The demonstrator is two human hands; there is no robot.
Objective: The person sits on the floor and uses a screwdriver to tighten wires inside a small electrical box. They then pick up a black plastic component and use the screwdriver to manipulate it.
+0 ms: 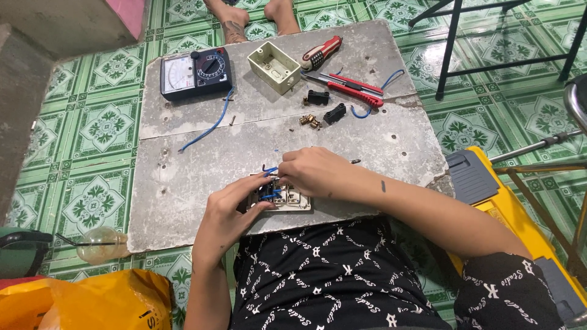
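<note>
— How would that beige plastic switch plate (287,201) with the short blue wires (269,194) handle?

— Light and rigid, I'd judge; the wires thin and springy. Best steadied by its edges. It lies at the near edge of the grey slab tabletop (202,153).

— And the hands?

— The left hand (229,211) presses the plate's left side; the right hand (312,171) pinches a blue wire above it.

— Anything hidden?

— The terminals — the fingers cover them.

A cream switch plate (287,200) (blue wires (269,193) on its back) lies face-down at the slab's near edge.
</note>
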